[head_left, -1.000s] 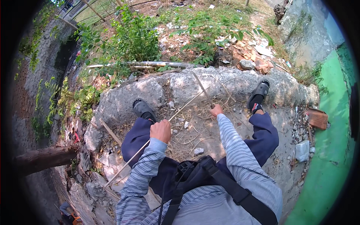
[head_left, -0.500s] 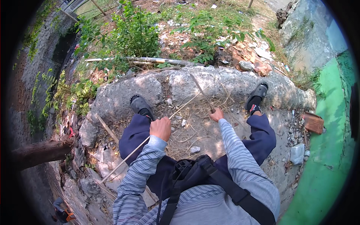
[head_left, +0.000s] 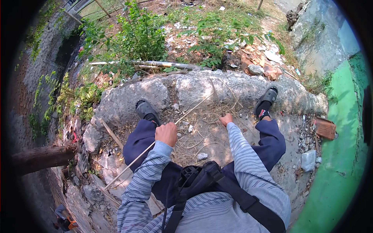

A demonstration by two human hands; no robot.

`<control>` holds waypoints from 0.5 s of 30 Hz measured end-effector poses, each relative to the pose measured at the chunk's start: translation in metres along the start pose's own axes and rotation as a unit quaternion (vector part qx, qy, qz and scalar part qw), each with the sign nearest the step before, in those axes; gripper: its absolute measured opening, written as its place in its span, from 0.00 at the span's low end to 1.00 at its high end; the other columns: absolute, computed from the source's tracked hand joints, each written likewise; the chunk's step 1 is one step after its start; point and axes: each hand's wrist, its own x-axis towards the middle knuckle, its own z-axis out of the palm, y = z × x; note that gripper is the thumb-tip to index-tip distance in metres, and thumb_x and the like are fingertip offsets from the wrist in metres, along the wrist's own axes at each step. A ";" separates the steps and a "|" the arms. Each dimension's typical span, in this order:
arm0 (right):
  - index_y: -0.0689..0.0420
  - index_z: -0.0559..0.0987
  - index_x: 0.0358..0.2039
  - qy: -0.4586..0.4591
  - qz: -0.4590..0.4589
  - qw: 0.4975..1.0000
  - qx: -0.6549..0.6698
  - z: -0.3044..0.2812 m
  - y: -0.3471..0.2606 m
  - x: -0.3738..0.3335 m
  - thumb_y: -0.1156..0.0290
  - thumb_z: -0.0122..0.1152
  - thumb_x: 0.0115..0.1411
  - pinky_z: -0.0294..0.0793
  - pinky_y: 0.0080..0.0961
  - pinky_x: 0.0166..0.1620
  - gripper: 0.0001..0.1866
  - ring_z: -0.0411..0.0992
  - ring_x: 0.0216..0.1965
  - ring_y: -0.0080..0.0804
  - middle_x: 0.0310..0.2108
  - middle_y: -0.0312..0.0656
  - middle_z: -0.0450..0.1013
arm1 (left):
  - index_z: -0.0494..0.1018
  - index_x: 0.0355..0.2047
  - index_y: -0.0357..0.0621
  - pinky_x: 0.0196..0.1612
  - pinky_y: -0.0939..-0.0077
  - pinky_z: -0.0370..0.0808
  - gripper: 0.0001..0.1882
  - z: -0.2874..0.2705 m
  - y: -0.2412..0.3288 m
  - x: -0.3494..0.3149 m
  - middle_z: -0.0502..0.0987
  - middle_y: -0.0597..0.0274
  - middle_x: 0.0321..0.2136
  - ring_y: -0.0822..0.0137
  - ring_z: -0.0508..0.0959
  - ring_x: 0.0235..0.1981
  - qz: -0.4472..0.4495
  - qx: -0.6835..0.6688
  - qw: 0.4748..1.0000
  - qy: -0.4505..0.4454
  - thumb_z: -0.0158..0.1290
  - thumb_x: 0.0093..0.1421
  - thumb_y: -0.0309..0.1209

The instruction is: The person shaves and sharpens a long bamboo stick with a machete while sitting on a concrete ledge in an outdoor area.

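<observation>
My left hand (head_left: 166,134) is closed in a fist around a long, thin pale stick (head_left: 130,165). The stick slants from the ground at the lower left, across my left thigh, to its far end near the stone ledge. My right hand (head_left: 225,119) is closed on the handle of a long-bladed knife. Its blade (head_left: 214,90) points away from me toward the ledge, partly blurred, close to the stick's far tip. Thin pale shavings (head_left: 223,108) lie in curls on the ground around and below both hands.
My shoes (head_left: 147,108) rest against a rough stone ledge (head_left: 134,93). Leafy plants (head_left: 143,42) and a pole (head_left: 167,63) lie beyond it. To the right are a reddish brick (head_left: 325,128), a pale stone block (head_left: 308,160) and a green surface (head_left: 338,155). Another person (head_left: 64,221) shows at lower left.
The knife blade has swung from slanting left to pointing more straight ahead, toward the stick's far end. My right hand has shifted only slightly; my left hand keeps its grip on the stick.
</observation>
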 end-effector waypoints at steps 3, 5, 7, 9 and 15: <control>0.62 0.82 0.35 -0.010 -0.047 0.999 -0.010 0.019 -0.026 -0.027 0.58 0.69 0.42 0.76 0.37 0.46 0.23 0.79 0.40 0.47 0.35 0.55 0.79 | 0.76 0.27 0.39 0.28 0.61 0.80 0.05 0.005 -0.012 -0.015 0.81 0.49 0.23 0.53 0.84 0.27 -0.039 0.005 0.999 -0.027 0.52 0.54 0.27; 0.61 0.82 0.35 -0.025 0.006 1.000 -0.012 0.017 -0.013 -0.019 0.58 0.69 0.42 0.77 0.37 0.43 0.22 0.79 0.38 0.46 0.33 0.54 0.80 | 0.76 0.28 0.39 0.29 0.61 0.80 0.05 -0.002 -0.007 -0.017 0.82 0.50 0.25 0.52 0.84 0.28 -0.034 0.002 0.999 -0.024 0.52 0.54 0.27; 0.61 0.83 0.34 0.008 0.023 1.000 0.003 -0.011 0.024 0.020 0.58 0.68 0.43 0.77 0.37 0.42 0.21 0.79 0.37 0.45 0.32 0.52 0.80 | 0.76 0.28 0.39 0.30 0.60 0.80 0.05 -0.007 0.010 0.004 0.82 0.50 0.25 0.52 0.84 0.28 -0.002 -0.018 1.000 -0.014 0.53 0.54 0.27; 0.61 0.82 0.29 -0.010 0.025 1.000 0.016 -0.015 0.027 0.023 0.61 0.68 0.45 0.76 0.39 0.39 0.16 0.79 0.34 0.45 0.29 0.49 0.80 | 0.76 0.29 0.38 0.31 0.60 0.80 0.06 -0.007 0.012 0.007 0.82 0.50 0.25 0.52 0.84 0.29 -0.003 -0.025 0.999 -0.026 0.53 0.54 0.28; 0.61 0.81 0.28 0.035 -0.111 0.992 0.048 0.008 -0.015 -0.063 0.59 0.67 0.47 0.74 0.42 0.39 0.16 0.78 0.33 0.50 0.28 0.53 0.78 | 0.78 0.32 0.41 0.36 0.56 0.79 0.07 -0.012 -0.009 -0.009 0.82 0.48 0.32 0.49 0.83 0.35 -0.102 -0.046 0.993 -0.033 0.55 0.54 0.29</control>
